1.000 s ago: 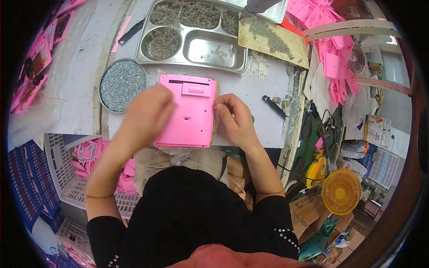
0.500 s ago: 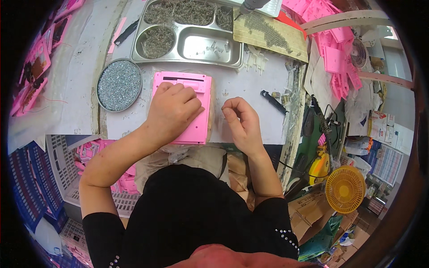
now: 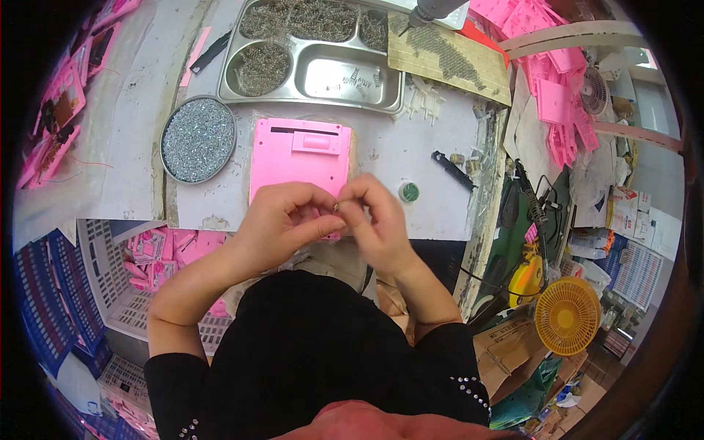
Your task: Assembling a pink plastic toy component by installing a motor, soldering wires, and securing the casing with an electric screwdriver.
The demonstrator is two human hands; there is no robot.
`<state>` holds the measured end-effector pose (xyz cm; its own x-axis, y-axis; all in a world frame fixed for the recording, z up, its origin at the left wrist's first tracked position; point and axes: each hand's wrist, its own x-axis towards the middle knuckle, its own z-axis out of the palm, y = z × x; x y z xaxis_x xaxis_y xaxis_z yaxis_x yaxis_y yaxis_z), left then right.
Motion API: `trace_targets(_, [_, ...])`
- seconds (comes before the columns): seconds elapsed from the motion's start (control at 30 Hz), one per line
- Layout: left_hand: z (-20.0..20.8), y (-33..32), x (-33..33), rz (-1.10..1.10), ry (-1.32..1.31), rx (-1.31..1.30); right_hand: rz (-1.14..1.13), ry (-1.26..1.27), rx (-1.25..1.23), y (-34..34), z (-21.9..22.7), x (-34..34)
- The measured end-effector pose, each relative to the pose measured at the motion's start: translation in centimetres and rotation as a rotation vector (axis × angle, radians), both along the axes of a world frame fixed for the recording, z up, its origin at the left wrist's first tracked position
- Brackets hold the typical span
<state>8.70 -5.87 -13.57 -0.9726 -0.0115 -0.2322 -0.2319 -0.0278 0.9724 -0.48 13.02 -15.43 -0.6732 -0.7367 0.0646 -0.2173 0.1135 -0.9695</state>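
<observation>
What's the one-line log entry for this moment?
left hand, right hand: fingertips together | tiny piece: at fingertips, unidentifiable | pink casing: beneath hands

Partly beneath the fingers (image 3: 314,192) is a casing (image 3: 282,165) of smooth pink plastic with a soft satin sheen. Beyond them, a compartmented tray (image 3: 312,100) of polished metal shines brightly, its springs (image 3: 262,67) duller thin wire. Left of the fingers, a heap of small silvery metal pieces (image 3: 196,139) glitters, rough and grainy. Ahead and to their right, a tan board (image 3: 496,82) looks matt, like card. The whitish worktop (image 3: 433,209) around them is matt and scuffed. Nearer the body, the black shirt (image 3: 301,345) is matt cloth with glossy studs (image 3: 469,389).
</observation>
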Motion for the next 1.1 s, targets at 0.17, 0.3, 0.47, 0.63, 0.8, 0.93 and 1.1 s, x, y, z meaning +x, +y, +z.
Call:
trace_targets(0.17, [-1.1,0.0,1.5,-0.004,-0.095,0.45,-0.001,0.026,-0.151,-0.1,0.5,1.6])
trace_targets(0.3, [-0.5,-1.1,1.7,-0.038,-0.198,0.686,0.01,0.092,-0.25,-0.6,0.6,1.5])
trace_targets(0.47, [-1.3,-2.1,1.7,0.035,0.093,0.091,-0.028,-0.051,-0.047,-1.5,0.6,-2.3])
trace_targets(0.63, [-1.0,-3.6,0.3,0.023,0.385,-0.69,-0.007,0.884,0.274,-4.9,-0.7,-10.0])
trace_targets(0.8, [-0.2,-4.2,0.2,-0.166,0.326,-0.932,0.207,0.97,0.325,-5.6,-0.9,-10.6])
trace_targets(0.93, [0.1,-4.0,-0.8,-0.297,0.377,-0.934,0.273,0.932,0.379,-5.6,0.1,-11.0])
trace_targets(1.1, [0.2,-3.2,-2.2,-0.473,0.398,-0.973,0.265,0.825,0.361,-5.0,0.3,-11.6])
